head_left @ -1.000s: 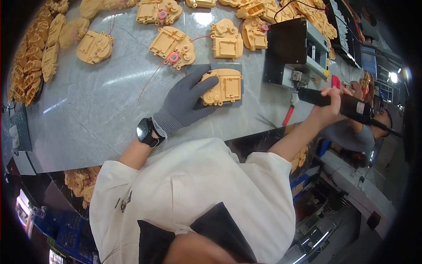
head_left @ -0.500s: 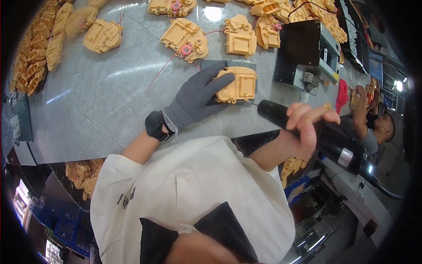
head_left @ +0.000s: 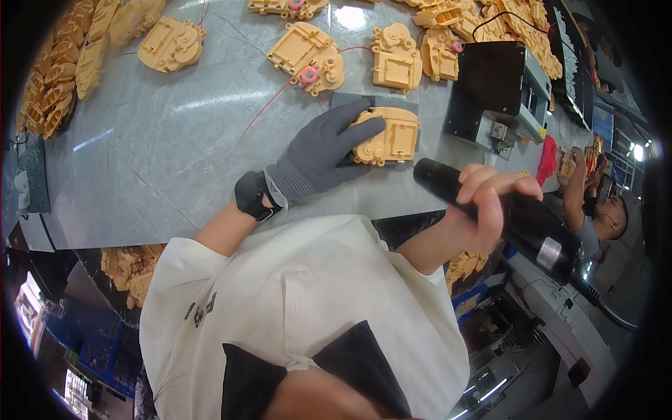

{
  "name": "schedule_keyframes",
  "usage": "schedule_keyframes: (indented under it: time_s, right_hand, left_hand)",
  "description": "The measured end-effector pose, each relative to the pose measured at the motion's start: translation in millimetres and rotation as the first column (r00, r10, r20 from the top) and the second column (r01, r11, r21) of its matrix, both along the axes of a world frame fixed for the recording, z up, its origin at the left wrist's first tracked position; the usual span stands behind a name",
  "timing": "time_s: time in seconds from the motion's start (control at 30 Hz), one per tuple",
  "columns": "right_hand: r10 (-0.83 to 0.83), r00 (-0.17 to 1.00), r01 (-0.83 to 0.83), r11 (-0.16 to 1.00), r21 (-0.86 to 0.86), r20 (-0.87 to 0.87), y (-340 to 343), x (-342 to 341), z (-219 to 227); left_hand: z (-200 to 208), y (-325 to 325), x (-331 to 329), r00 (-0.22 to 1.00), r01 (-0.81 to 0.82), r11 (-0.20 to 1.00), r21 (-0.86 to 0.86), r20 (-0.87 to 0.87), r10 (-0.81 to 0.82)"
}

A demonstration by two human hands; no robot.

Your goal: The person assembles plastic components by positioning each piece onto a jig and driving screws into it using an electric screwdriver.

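My left hand (head_left: 323,148), in a grey knit glove, grips a yellow-orange plastic housing (head_left: 399,138) by its left side. The housing has a square recess and rests on a dark grey block (head_left: 343,100) on the table. Bare fingers of my right hand (head_left: 486,203) wrap round a black electric screwdriver (head_left: 437,180), its thin bit pointing at the housing's lower right edge. Whether the bit touches the housing I cannot tell. A cable (head_left: 609,311) runs from the tool's back end.
Similar housings (head_left: 306,56) with pink round parts and red wires lie beyond my hands on the grey table (head_left: 161,147). Heaps of housings (head_left: 52,87) stand far left and far right. A black box-shaped machine (head_left: 488,80) sits right. Another person (head_left: 609,217) works at the right.
The whole view has shifted slightly, so table things appear a little further right. My left hand keeps its hold on the housing; the electric screwdriver stays close to it.
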State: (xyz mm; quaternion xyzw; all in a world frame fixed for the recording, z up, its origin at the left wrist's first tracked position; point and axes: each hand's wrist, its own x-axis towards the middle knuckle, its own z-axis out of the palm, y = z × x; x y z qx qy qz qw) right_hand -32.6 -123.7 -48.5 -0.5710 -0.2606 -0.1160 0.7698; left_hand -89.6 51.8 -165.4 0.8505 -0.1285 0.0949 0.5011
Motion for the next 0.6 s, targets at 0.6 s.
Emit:
schedule_keyframes:
  time_s: [0.6]
  right_hand:
    - [0.060, 0.997, -0.063, 0.996, -0.064, -0.042, 5.1, 0.4, -1.2]
  left_hand:
    - [0.7, -1.0, -0.2, 1.000, -0.014, 1.000, 0.005, 0.019, 0.014]
